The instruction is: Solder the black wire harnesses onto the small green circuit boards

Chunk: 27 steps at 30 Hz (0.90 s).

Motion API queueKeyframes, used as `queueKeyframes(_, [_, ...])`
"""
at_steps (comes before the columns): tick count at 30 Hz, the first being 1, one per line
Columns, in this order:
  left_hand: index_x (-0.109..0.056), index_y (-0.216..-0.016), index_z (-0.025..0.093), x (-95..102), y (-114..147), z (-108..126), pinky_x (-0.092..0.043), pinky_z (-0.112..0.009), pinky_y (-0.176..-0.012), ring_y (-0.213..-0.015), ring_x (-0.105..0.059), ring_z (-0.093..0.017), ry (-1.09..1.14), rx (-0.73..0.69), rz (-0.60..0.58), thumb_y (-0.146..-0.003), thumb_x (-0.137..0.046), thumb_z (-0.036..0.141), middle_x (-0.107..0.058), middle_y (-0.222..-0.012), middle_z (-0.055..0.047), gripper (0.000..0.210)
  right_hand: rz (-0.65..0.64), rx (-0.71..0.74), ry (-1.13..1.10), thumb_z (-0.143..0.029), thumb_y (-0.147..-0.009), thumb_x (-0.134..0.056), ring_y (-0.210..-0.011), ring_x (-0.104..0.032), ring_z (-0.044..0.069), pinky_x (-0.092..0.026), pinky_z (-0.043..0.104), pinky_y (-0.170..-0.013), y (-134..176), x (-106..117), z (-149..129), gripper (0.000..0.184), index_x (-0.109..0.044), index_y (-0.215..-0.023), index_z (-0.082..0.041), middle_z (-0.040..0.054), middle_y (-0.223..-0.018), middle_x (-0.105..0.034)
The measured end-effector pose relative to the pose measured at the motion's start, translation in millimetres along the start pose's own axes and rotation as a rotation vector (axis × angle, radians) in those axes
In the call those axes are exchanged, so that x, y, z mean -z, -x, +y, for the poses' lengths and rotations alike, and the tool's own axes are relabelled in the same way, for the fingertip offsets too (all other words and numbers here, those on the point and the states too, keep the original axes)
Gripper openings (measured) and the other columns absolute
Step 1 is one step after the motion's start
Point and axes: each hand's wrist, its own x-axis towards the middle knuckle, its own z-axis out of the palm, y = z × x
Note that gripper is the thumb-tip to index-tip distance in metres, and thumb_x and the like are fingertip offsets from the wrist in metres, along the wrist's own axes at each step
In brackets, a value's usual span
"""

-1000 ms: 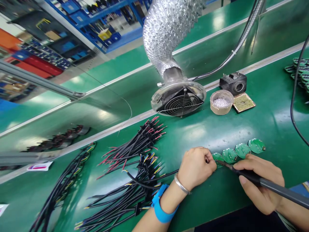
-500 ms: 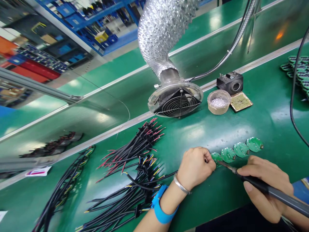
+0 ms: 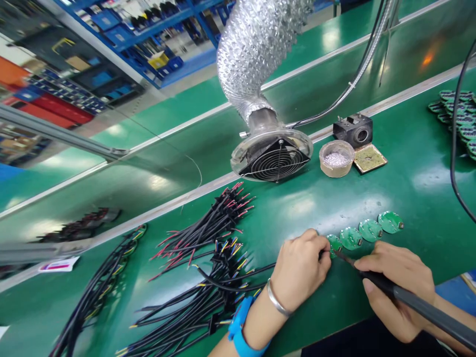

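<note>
My left hand (image 3: 302, 264), with a metal bangle and a blue wrist strap, is closed in a pinch beside the nearest round green circuit board (image 3: 334, 241). A black cable (image 3: 262, 270) runs into this hand from the left, and a dark bit of it shows at the fingertips. The wire ends are hidden by the fingers. In my right hand (image 3: 396, 285) is a soldering iron (image 3: 385, 283), gripped like a pen. Its tip points at the lower edge of that same board, close to my left fingertips. Several more round boards (image 3: 370, 230) lie in a row up to the right.
Bundles of black cables (image 3: 208, 218) with stripped ends lie left of my hands. A fume extractor (image 3: 277, 161) on a foil duct hangs ahead. Behind the boards stand a bowl of solder bits (image 3: 336, 159), a sponge tray (image 3: 370, 158) and an iron holder (image 3: 353, 131). Stacked boards (image 3: 459, 119) sit far right.
My right hand and the soldering iron have shifted a little to the left, nearer my left hand. My left hand has moved slightly down and left, still pinched.
</note>
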Motion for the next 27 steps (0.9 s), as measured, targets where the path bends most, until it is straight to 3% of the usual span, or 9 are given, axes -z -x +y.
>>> queueKeyframes(12, [-0.055, -0.089, 0.021, -1.7, -1.7, -4.6, -0.044, -0.029, -0.067, -0.078, -0.057, -0.017, -0.098, -0.115, -0.099, -0.088, -0.040, 0.024, -0.058, -0.093, -0.002, 0.015, -0.034, 0.018, 0.046, -0.007, -0.074, -0.048, -0.053, -0.045, 0.012, -0.036, 0.027, -0.049, 0.0, -1.1, -2.9, 0.023, -0.056, -0.094, -0.014, 0.0037, -0.067, -0.056])
queueKeyframes(27, [-0.053, -0.087, 0.020, -6.2, -2.2, 2.7, -0.044, -0.030, -0.066, -0.076, -0.057, -0.018, -0.107, -0.039, -0.065, -0.087, -0.038, 0.021, -0.058, -0.092, -0.004, 0.015, 0.000, 0.044, 0.105, -0.008, -0.072, -0.047, -0.051, -0.045, 0.012, -0.037, 0.027, -0.047, 5.8, -3.7, -4.9, 0.020, -0.056, -0.089, -0.014, 0.0015, -0.063, -0.052])
